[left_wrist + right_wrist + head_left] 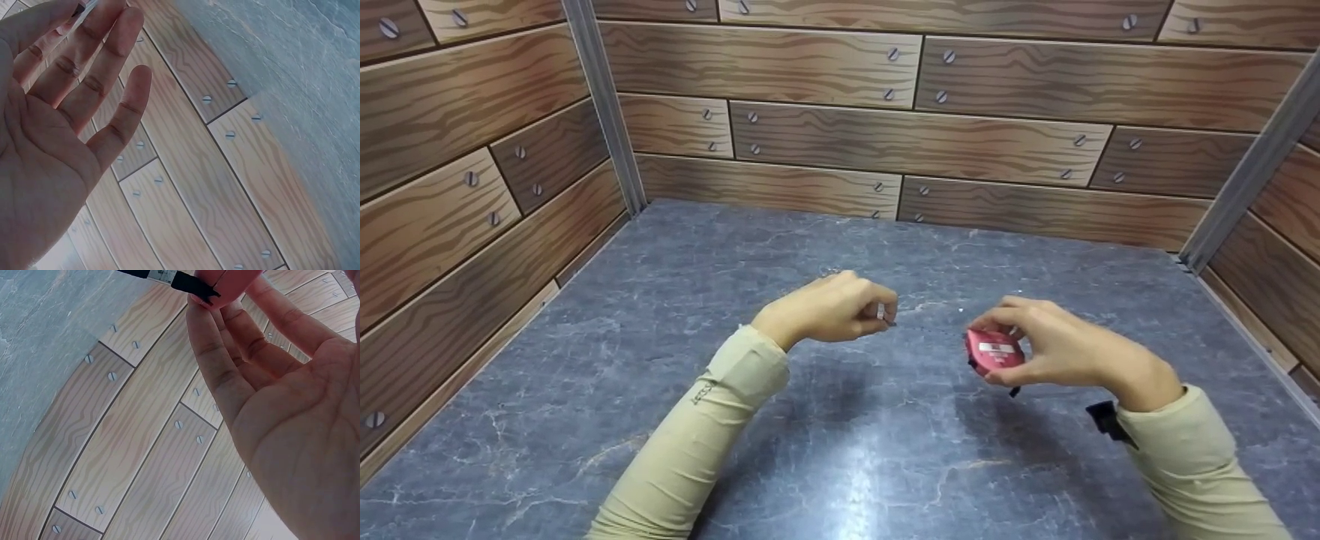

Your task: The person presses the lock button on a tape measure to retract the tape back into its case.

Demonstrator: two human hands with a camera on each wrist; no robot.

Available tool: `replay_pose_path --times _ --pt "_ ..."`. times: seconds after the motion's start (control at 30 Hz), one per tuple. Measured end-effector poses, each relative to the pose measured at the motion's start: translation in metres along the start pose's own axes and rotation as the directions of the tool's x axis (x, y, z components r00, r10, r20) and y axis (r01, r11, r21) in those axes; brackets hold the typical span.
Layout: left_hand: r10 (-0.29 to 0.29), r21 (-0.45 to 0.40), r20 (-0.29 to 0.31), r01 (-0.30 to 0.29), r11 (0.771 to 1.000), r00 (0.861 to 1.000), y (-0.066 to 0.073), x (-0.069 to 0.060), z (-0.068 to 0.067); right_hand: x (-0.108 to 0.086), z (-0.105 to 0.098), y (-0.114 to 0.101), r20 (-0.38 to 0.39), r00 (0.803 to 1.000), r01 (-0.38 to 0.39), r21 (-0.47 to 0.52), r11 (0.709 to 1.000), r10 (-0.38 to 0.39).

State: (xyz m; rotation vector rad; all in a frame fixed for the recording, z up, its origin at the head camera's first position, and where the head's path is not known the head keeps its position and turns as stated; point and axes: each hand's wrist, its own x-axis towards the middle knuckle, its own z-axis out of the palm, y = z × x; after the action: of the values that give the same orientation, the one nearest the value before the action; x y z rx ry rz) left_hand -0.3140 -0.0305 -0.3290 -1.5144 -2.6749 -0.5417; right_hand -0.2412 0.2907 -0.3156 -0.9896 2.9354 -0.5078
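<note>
My right hand (1061, 349) grips a red tape measure (988, 348) with a white label, thumb on the near side and fingers on the far side, raised above the tabletop. A black strap (185, 282) with a grey piece hangs from its case in the right wrist view. To the left, my left hand (840, 307) pinches a small whitish strip with a dark tip (79, 10) between thumb and fingertips. Its little finger is stretched away in the left wrist view. Most of that strip is hidden, and I cannot tell whether it joins the tape measure.
Both hands are over a blue-grey marbled tabletop (675, 270). Wood-plank-patterned walls (825, 67) enclose it at the back, left and right, with grey metal posts (604, 105) in the corners. A black piece (1110, 421) sits by the right cuff.
</note>
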Motion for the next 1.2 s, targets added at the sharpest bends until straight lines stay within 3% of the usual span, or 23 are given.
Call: replay_pose_path --times 0.6,0.9,1.2 --pt "-0.028 0.011 0.014 0.028 1.000 1.000 0.008 0.007 0.006 0.001 0.003 0.001 -0.003 1.000 0.018 0.009 1.000 -0.018" --pt "0.017 -0.012 0.012 -0.016 1.000 1.000 0.012 0.009 0.009 0.002 0.003 -0.001 0.016 1.000 0.008 0.016 1.000 -0.009" --pt "0.024 -0.020 0.034 -0.023 1.000 0.999 0.014 0.011 0.015 0.004 0.005 -0.002 0.019 0.999 0.032 0.016 0.999 -0.033"
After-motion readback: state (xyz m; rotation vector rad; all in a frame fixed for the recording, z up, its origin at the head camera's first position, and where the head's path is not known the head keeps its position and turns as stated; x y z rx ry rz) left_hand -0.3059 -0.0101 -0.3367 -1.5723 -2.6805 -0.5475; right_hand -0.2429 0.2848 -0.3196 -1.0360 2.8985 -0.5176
